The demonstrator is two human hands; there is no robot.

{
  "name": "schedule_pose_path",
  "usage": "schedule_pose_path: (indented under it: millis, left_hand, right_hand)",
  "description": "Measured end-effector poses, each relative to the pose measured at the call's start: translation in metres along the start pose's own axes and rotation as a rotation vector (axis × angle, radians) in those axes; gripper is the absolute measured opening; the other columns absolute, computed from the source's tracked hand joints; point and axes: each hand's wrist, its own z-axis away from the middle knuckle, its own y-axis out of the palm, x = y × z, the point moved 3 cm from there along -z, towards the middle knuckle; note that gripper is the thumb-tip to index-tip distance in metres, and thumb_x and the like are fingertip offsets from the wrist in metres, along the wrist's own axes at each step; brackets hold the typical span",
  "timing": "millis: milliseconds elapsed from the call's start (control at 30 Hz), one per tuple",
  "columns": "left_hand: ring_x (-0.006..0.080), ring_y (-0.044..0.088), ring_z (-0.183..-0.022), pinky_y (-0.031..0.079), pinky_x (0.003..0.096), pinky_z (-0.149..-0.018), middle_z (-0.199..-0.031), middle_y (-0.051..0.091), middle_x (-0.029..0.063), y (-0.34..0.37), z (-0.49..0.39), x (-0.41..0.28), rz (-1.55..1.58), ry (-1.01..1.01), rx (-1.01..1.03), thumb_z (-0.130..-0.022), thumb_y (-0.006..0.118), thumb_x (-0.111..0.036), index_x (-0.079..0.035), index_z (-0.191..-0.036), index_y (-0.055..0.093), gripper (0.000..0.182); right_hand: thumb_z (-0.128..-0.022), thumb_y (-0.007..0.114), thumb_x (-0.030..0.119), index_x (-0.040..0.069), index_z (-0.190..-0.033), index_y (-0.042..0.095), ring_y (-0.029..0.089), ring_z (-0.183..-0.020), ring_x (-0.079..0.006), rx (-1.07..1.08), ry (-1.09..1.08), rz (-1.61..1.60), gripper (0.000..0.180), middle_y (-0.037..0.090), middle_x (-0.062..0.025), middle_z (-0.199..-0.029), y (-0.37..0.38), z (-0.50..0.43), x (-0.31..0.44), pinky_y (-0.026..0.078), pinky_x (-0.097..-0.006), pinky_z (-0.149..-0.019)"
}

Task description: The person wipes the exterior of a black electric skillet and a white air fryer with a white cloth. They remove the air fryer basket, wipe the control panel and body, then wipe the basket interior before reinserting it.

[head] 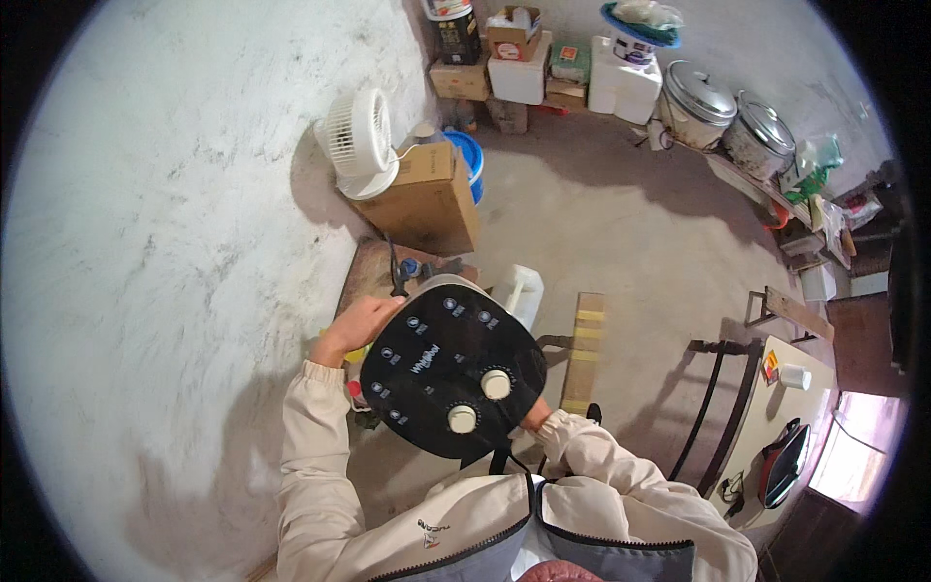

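A Whirlpool air fryer (444, 364) with a black top panel is held close in front of my chest. Two cream knobs (496, 384) and several small printed icons sit on that panel. My left hand (358, 329) grips its far left side, fingers partly hidden behind the body. Against the near right side is my right hand (536, 416), mostly covered by the appliance. A black plug (398, 280) on a cord shows just beyond my left fingers. Past the fryer stands a translucent plastic jug (522, 295).
A white fan (360, 138) stands by the wall on a cardboard box (429, 200). A wooden bench (584, 349) is to the right of the fryer. Farther right is a table (789, 422) bearing a white cup (795, 377). Large lidded pots (700, 102) line the back.
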Motion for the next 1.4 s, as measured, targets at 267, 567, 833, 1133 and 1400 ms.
schedule_pose_path:
  millis: [267,567,833,1133,1400]
  left_hand:
    - [0.0382,0.073,-0.094,0.051,0.0437,-0.088,-0.101,0.074,0.0272,0.236,0.001,-0.193,-0.252,0.261,0.199,-0.108,0.045,-0.045,0.005,-0.105,0.071,0.057]
    - [0.0194,0.065,-0.081,0.052,0.0384,-0.078,-0.085,0.073,0.0207,0.496,0.008,-0.377,-0.397,0.706,0.825,-0.109,0.047,-0.036,0.011,-0.104,0.066,0.051]
    - [0.0242,0.067,-0.089,0.051,0.0389,-0.086,-0.089,0.073,0.0212,0.585,0.069,-0.516,-0.608,0.521,1.027,-0.104,0.047,-0.053,0.012,-0.106,0.067,0.068]
    - [0.0261,0.067,-0.086,0.052,0.0394,-0.086,-0.089,0.074,0.0211,0.629,0.189,-0.636,-0.678,0.806,1.333,-0.106,0.046,-0.054,0.009,-0.105,0.07,0.068]
    - [0.0317,0.069,-0.085,0.052,0.043,-0.085,-0.091,0.074,0.0239,0.691,0.268,-0.632,-0.862,1.009,1.551,-0.106,0.043,-0.058,0.007,-0.107,0.073,0.071]
  right_hand:
    - [-0.088,0.074,0.024,0.005,-0.134,0.061,0.063,-0.12,-0.0428,-0.242,0.214,-0.106,0.052,0.067,-0.0228,-0.128,-0.129,0.238,0.01,0.051,-0.0473,-0.099]
    - [-0.084,0.077,0.02,0.005,-0.127,0.063,0.069,-0.109,-0.0441,-0.736,0.774,-0.195,0.047,0.071,-0.0248,-0.117,-0.102,0.512,0.042,0.057,-0.0506,-0.088]
    - [-0.093,0.071,0.015,0.002,-0.132,0.062,0.06,-0.128,-0.0336,-1.299,0.533,-0.172,0.041,0.064,-0.0201,-0.135,-0.072,0.555,0.093,0.048,-0.0425,-0.108]
    - [-0.101,0.068,0.018,0.008,-0.149,0.052,0.047,-0.142,-0.0241,-1.709,0.409,-0.573,0.052,0.05,-0.0099,-0.155,-0.059,0.602,0.258,0.036,-0.041,-0.121]
    - [-0.101,0.067,0.018,0.009,-0.151,0.049,0.044,-0.144,-0.0246,-1.964,0.527,-0.527,0.054,0.048,-0.0095,-0.158,0.021,0.596,0.281,0.033,-0.041,-0.122]
